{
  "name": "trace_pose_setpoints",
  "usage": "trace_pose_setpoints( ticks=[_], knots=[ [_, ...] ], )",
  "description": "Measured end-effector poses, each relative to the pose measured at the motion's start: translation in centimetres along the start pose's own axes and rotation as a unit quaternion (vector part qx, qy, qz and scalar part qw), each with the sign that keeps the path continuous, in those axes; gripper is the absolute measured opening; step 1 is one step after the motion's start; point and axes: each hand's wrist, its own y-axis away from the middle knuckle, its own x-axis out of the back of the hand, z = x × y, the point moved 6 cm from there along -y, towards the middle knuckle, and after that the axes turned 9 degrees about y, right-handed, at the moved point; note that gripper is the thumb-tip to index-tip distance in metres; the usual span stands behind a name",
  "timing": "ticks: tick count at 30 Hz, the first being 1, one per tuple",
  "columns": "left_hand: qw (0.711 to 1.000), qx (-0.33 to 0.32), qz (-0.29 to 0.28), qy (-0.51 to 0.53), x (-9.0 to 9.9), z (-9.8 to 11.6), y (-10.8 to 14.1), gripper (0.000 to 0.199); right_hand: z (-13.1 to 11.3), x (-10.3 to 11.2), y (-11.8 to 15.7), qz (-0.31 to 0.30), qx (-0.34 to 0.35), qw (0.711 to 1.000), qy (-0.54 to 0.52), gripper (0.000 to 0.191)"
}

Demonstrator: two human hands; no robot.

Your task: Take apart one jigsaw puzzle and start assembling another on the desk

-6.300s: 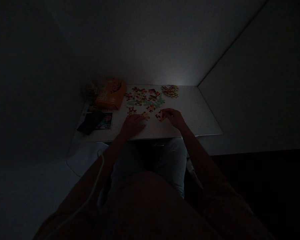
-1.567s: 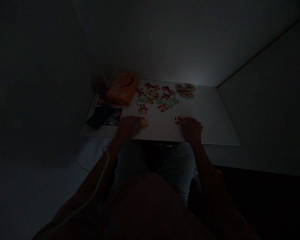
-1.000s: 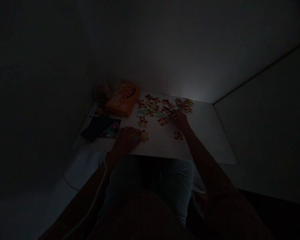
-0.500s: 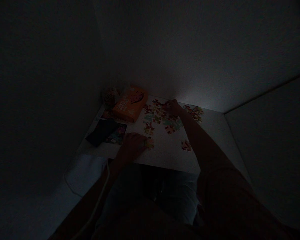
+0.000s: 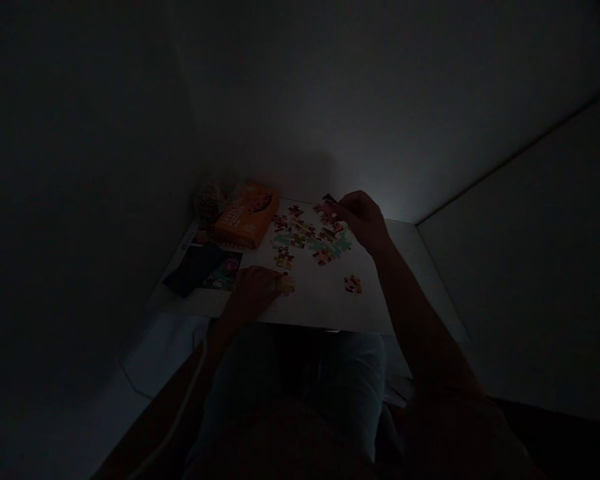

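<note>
The scene is dim. My right hand [image 5: 364,217] is raised over the back of the white table with thumb and fingers pinched on a puzzle piece [image 5: 329,205]. Below it lies a spread of loose puzzle pieces [image 5: 300,239], some face up with red and yellow print, others pale green. Near the front edge my left hand [image 5: 253,290] rests on the table, its fingertips closed on a yellowish puzzle piece [image 5: 286,284]. A patterned puzzle piece [image 5: 353,285] lies by itself to the right, near my right forearm.
An orange puzzle box [image 5: 247,213] stands at the back left, beside a clear bag [image 5: 209,200] with contents I cannot make out. In front of them a dark cloth-like thing [image 5: 193,270] partly covers a printed picture [image 5: 227,270]. Walls [image 5: 300,100] close in behind the table.
My right hand has lifted out of the loose pieces and back toward me, now with a puzzle piece in its fingers. My left hand stays at its piece. The whole view has shifted slightly.
</note>
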Motion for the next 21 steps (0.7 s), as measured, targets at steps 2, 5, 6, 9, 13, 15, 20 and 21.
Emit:
trace_pose_setpoints(
  ticks=[2, 5, 6, 9, 13, 15, 20, 21],
  knots=[
    [1.000, 0.001, 0.004, 0.006, 0.0, 0.0, -0.1, 0.035, -5.3, 1.9, 2.7, 0.027, 0.071, 0.997, -0.024, 0.050],
    [1.000, 0.012, 0.015, 0.013, 0.0, -0.4, -0.3, 0.035, -12.2, 4.4, 6.8, 0.043, 0.143, 0.989, -0.017, 0.041],
    [1.000, 0.013, 0.015, 0.014, 0.0, -0.6, -0.3, 0.035, -14.1, 5.1, 8.0, 0.048, 0.158, 0.986, -0.012, 0.037],
    [1.000, 0.002, 0.013, 0.016, 0.0, -0.6, -0.3, 0.037, -18.2, 6.7, 11.1, 0.063, 0.203, 0.977, 0.001, 0.030],
    [1.000, -0.002, 0.015, 0.005, 0.2, -0.4, -0.1, 0.039, -21.2, 8.4, 13.9, 0.089, 0.249, 0.964, 0.013, 0.022],
    [1.000, -0.002, 0.021, -0.005, 0.3, -0.2, -0.1, 0.039, -21.9, 9.0, 14.7, 0.098, 0.253, 0.962, 0.019, 0.021],
    [0.999, -0.011, 0.020, -0.027, 0.2, 0.2, 0.0, 0.038, -22.4, 9.7, 15.9, 0.095, 0.257, 0.961, 0.026, 0.022],
    [0.999, -0.008, 0.016, -0.029, 0.2, 0.3, 0.0, 0.038, -22.3, 9.7, 15.9, 0.091, 0.254, 0.962, 0.028, 0.023]
  ],
)
